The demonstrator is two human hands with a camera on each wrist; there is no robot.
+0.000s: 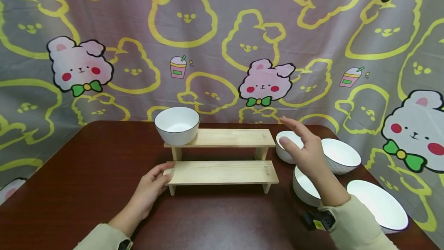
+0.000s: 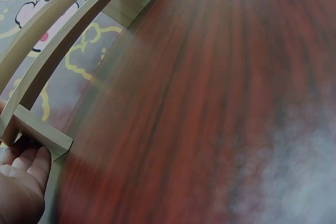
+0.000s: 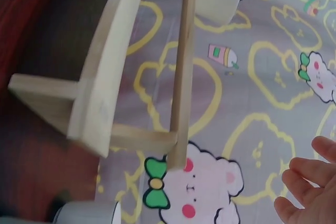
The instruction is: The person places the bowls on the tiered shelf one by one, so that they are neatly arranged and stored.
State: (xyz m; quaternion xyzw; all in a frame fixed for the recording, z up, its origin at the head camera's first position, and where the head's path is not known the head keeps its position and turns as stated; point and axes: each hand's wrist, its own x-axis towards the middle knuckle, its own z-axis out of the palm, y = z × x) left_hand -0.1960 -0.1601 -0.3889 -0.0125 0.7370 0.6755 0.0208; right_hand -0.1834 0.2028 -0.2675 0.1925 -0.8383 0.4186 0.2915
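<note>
A two-tier wooden stand [image 1: 222,172] is on the dark table. A white bowl [image 1: 177,126] with a dark rim rests at the left end of its upper tier. My left hand [image 1: 149,190] grips the left end of the lower tier; in the left wrist view its fingers [image 2: 38,166] curl beneath the board beside the leg. My right hand [image 1: 308,153] is raised above the bowls on the right, fingers spread and holding nothing. Partly behind it are a small white bowl [image 1: 285,156] and a nearer bowl [image 1: 305,191].
Two more white bowls, one farther back [image 1: 341,155] and one nearer [image 1: 378,203], stand at the table's right edge. A patterned curtain [image 1: 208,61] hangs behind the table. The brown tabletop [image 1: 86,176] extends left of the stand.
</note>
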